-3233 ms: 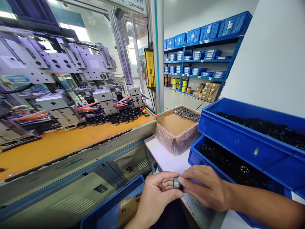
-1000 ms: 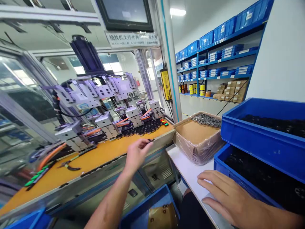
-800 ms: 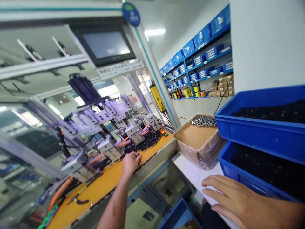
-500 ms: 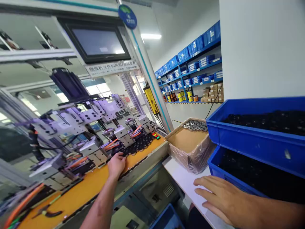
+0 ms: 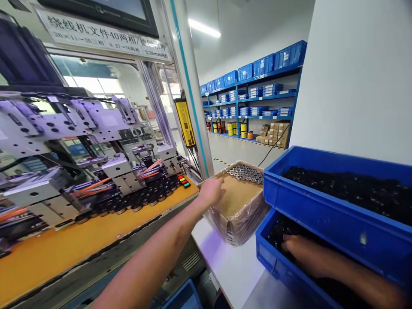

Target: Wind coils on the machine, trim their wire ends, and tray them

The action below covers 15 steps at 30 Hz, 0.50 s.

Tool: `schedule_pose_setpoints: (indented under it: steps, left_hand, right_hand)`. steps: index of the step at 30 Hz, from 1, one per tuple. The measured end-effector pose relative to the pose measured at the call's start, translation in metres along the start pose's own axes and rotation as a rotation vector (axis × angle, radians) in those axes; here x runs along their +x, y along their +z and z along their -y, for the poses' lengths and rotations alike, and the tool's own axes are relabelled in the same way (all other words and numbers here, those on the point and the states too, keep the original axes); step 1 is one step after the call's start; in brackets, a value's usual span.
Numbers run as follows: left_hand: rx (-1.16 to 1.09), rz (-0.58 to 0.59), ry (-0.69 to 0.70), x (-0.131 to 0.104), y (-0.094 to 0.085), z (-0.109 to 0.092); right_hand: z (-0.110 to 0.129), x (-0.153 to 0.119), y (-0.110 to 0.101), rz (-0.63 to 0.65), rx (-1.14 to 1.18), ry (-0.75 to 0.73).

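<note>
My left hand (image 5: 212, 191) is over the near left side of a plastic-lined cardboard box (image 5: 240, 199), its fingers bent and partly hidden, so what they hold, if anything, does not show. Metal parts (image 5: 246, 173) lie in rows at the box's far end. Inside the lower blue bin (image 5: 267, 253), my right hand (image 5: 291, 243) reaches among small black parts (image 5: 278, 227); its fingertips are hidden there. The upper blue bin (image 5: 322, 197), heaped with black parts, sits above that arm.
On the left, a winding machine (image 5: 119, 171) stands behind an orange work surface (image 5: 106, 240) with rows of black parts. A white table (image 5: 222, 257) carries the box. Blue shelving (image 5: 251, 77) stands at the back, and another blue bin (image 5: 185, 298) is low down.
My left hand has moved right, from the black parts at the machine to the cardboard box. My right hand has gone into the lower blue bin. The view has turned right.
</note>
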<state>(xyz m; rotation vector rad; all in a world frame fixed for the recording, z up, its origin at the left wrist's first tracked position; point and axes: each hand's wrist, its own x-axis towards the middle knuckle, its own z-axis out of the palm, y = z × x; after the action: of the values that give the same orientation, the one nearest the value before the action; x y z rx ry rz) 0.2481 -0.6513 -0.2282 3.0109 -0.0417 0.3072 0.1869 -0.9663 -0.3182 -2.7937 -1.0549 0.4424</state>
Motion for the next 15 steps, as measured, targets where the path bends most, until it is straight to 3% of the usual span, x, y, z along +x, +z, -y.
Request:
schedule_pose_setpoints:
  steps: [3, 7, 12, 15]
  left_hand:
    - [-0.025, 0.123, 0.047, 0.051, 0.031, -0.021]
    - [-0.063, 0.162, 0.068, 0.096, 0.059, -0.031]
    - [-0.112, 0.141, 0.035, 0.117, 0.071, -0.031]
    - [-0.167, 0.137, 0.009, 0.114, 0.071, -0.03]
  right_hand:
    - [-0.01, -0.001, 0.003, 0.002, -0.002, -0.017]
    - [-0.025, -0.006, 0.012, -0.092, -0.003, -0.06]
    - [-0.03, -0.015, 0.025, -0.535, -0.1, -0.307]
    - [-0.033, -0.015, 0.031, -0.591, -0.147, -0.335]
